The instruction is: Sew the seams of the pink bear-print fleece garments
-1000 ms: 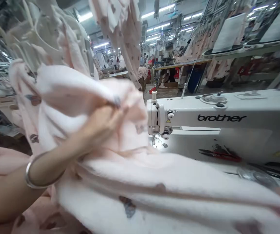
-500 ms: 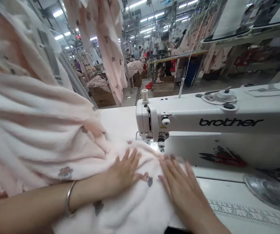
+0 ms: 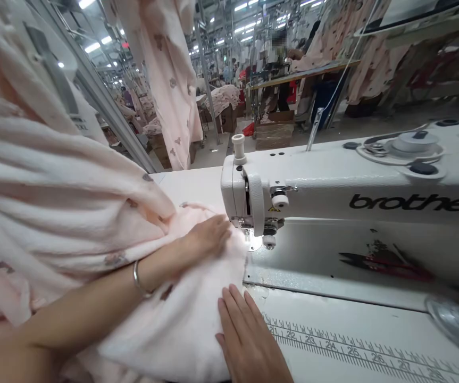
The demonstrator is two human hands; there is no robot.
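Observation:
Pale pink plush fabric [image 3: 197, 314] with small printed motifs lies over the sewing machine bed, its right edge running just left of the presser foot area. On the fabric beside the needle area is my left hand [image 3: 207, 238], a metal bangle at its wrist. Its fingers are curled and closed on the cloth, slightly blurred. Nearer to me, my right hand [image 3: 249, 338] lies flat across the fabric's right edge and the machine table, fingers stretched out. The white sewing machine head [image 3: 241, 197] stands beyond both hands, its lamp lighting the needle plate [image 3: 255, 243].
A heap of the same fabric [image 3: 53, 191] fills the left side, and a pink piece [image 3: 171, 90] hangs behind the table. Red-handled snips [image 3: 386, 264] lie under the machine arm. A printed ruler [image 3: 333, 346] runs along the table's front. A clear round object [image 3: 458, 322] sits at right.
The fabric's right edge has shifted left, uncovering the needle plate and ruler. My left hand has moved up towards the needle and curled; my right hand has come down and left, nearer to me.

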